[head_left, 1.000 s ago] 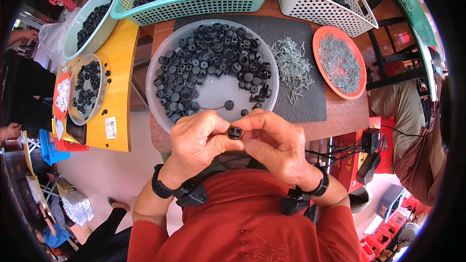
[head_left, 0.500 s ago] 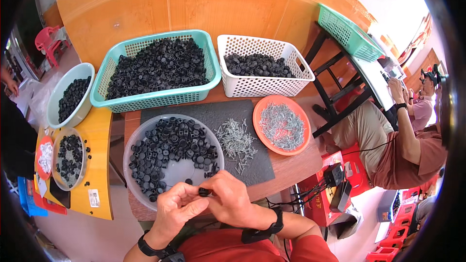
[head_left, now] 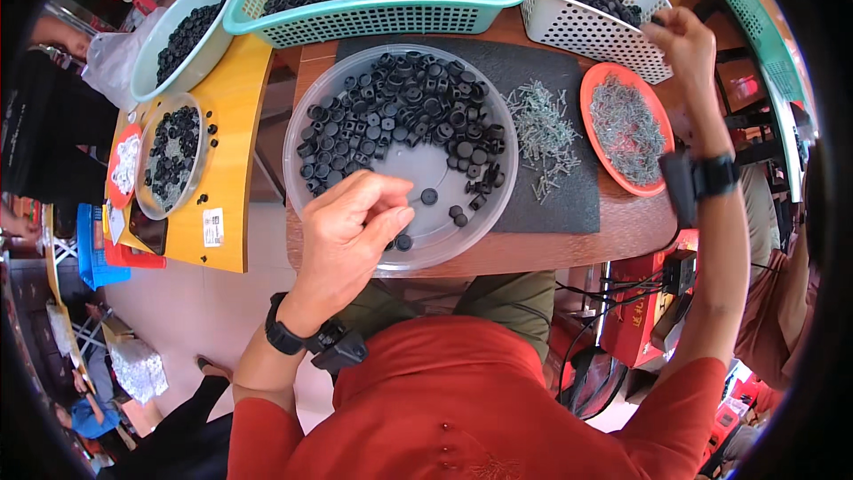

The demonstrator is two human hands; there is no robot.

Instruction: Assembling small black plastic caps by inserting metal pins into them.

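My left hand point(head_left: 351, 224) hovers over the near side of a round clear tub point(head_left: 313, 102) with loose black plastic caps point(head_left: 369, 129) in it. Its fingers are curled toward the thumb, and what they may hold is hidden. Reaching out to the far right, my right hand point(head_left: 686, 43) is at the rim of a white perforated basket point(head_left: 555, 28) containing more black parts. A small dark piece, seemingly a black plastic cap point(head_left: 657, 21), shows at its pinched fingertips.
Loose screws point(head_left: 546, 133) lie on a dark mat point(head_left: 582, 200) beside an orange plate point(head_left: 662, 182) of screws. A green basket point(head_left: 373, 18) of black parts stands behind the tub. A yellow table point(head_left: 233, 133) at left carries bowls. Other people are on both sides.
My hands, together on a small black cap before, have parted. The right has swung far right to the white basket; the left stays by the tub. The view has shifted.
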